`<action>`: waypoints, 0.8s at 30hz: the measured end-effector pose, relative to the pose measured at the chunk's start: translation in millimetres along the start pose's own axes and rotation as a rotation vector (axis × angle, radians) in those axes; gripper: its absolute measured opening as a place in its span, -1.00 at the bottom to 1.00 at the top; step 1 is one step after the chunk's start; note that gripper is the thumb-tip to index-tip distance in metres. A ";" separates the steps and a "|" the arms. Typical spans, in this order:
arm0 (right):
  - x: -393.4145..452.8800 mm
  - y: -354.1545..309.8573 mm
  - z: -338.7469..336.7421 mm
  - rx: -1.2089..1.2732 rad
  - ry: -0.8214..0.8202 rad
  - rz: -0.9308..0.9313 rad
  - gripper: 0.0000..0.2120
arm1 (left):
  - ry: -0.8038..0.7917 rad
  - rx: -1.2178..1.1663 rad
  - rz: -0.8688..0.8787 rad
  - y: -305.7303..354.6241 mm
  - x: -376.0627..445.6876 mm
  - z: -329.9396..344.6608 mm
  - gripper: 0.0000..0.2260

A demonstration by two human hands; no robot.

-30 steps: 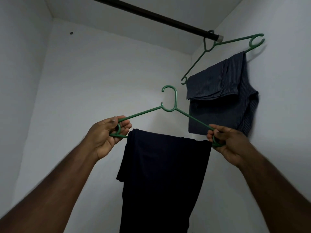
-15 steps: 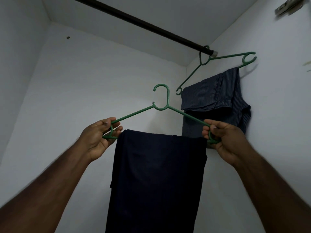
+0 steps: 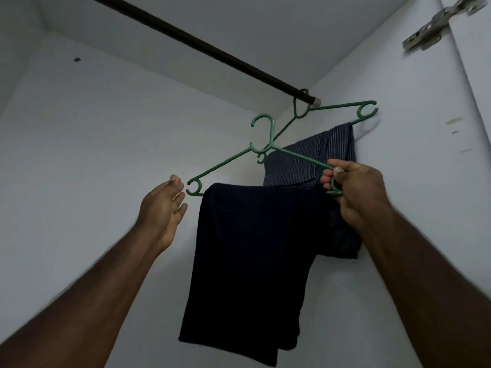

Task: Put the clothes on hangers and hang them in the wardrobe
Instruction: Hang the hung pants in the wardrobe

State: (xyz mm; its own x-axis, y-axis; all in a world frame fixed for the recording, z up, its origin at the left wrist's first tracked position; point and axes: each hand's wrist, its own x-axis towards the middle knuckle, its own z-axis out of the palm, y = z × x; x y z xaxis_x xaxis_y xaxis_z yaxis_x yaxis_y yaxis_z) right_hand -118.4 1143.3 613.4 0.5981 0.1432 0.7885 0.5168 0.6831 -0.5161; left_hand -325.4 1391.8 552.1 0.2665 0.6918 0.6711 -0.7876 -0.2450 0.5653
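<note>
A green plastic hanger (image 3: 225, 162) carries dark navy trousers (image 3: 247, 261) folded over its bar. My right hand (image 3: 353, 192) grips the hanger's right end and holds it up below the dark wardrobe rod (image 3: 212, 49). The hanger's hook points up, a little below the rod. My left hand (image 3: 162, 208) is off the hanger, fingers straight, just left of its left end. A second green hanger (image 3: 342, 107) hangs from the rod's right end with a dark striped garment (image 3: 313, 160) draped on it.
White wardrobe walls (image 3: 79, 155) enclose the space at the back, left and right. A metal door hinge (image 3: 435, 25) sits at the top right on the side panel. The rod runs bare from the upper left down to the hung hanger.
My left hand has let go of the hanger's left end and opened. The hanger with the trousers has moved up and right, toward the rod and the hung garment.
</note>
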 end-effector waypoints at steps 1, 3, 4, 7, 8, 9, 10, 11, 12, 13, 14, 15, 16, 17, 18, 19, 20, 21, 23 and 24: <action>3.9 -0.4 1.9 -0.015 0.015 -0.012 -0.81 | -0.023 -0.016 -0.001 -1.9 1.8 4.0 -0.54; 10.2 0.0 6.5 -0.045 0.043 -0.038 -0.81 | -0.077 -0.046 -0.008 -5.9 5.6 11.8 -0.52; 12.6 0.6 8.9 -0.059 0.055 -0.048 -0.81 | -0.103 -0.060 -0.011 -7.9 7.7 15.8 -0.52; 20.9 5.3 16.5 -0.088 0.089 -0.068 -0.80 | -0.160 -0.101 -0.009 -12.6 15.7 24.1 -0.52; 24.1 6.8 18.7 -0.097 0.102 -0.073 -0.80 | -0.168 -0.115 -0.009 -13.8 19.2 25.7 -0.51; 28.0 8.1 21.0 -0.104 0.114 -0.080 -0.80 | -0.175 -0.131 -0.012 -14.7 23.4 26.5 -0.50; 32.1 8.6 23.4 -0.110 0.124 -0.085 -0.80 | -0.183 -0.147 -0.016 -15.3 27.9 26.9 -0.49; 36.7 8.5 26.0 -0.112 0.132 -0.092 -0.80 | -0.192 -0.162 -0.022 -16.1 33.1 27.0 -0.49; 41.5 7.5 29.2 -0.111 0.138 -0.099 -0.80 | -0.201 -0.177 -0.028 -16.8 38.7 27.3 -0.48; 46.8 6.0 32.6 -0.111 0.143 -0.109 -0.80 | -0.209 -0.192 -0.035 -17.5 44.6 27.8 -0.48; 52.0 3.9 36.1 -0.116 0.147 -0.120 -0.80 | -0.216 -0.206 -0.042 -17.9 50.2 29.4 -0.47; 57.5 1.4 39.5 -0.123 0.153 -0.129 -0.80 | -0.224 -0.218 -0.050 -18.3 55.6 32.0 -0.47; 62.8 -0.9 43.0 -0.130 0.158 -0.137 -0.80 | -0.233 -0.230 -0.057 -18.1 60.3 35.1 -0.47; 68.4 -3.8 46.5 -0.135 0.162 -0.142 -0.79 | -0.243 -0.243 -0.063 -17.6 64.6 38.6 -0.46; 74.2 -6.4 49.8 -0.140 0.165 -0.145 -0.79 | -0.252 -0.258 -0.067 -16.8 68.4 42.5 -0.46; 80.0 -9.1 52.7 -0.143 0.166 -0.147 -0.79 | -0.261 -0.272 -0.070 -15.9 72.3 46.2 -0.46; 85.5 -12.4 55.0 -0.146 0.166 -0.148 -0.79 | -0.271 -0.289 -0.073 -14.9 75.5 50.2 -0.45; 91.2 -15.2 56.7 -0.147 0.167 -0.148 -0.79 | -0.279 -0.307 -0.075 -13.9 78.4 53.5 -0.44; 101.9 -21.4 59.0 -0.148 0.174 -0.135 -0.79 | -0.293 -0.350 -0.087 -11.9 82.8 59.4 -0.42; 106.4 -24.3 59.1 -0.139 0.176 -0.119 -0.78 | -0.298 -0.371 -0.096 -11.4 84.2 61.7 -0.41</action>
State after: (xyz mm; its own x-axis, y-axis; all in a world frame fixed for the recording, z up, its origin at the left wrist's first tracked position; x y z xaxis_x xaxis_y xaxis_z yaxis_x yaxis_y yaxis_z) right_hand -103.5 1184.3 729.6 0.6191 -0.0679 0.7823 0.6623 0.5805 -0.4737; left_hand -259.6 1410.9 631.8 0.4523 0.4612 0.7634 -0.8824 0.1066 0.4583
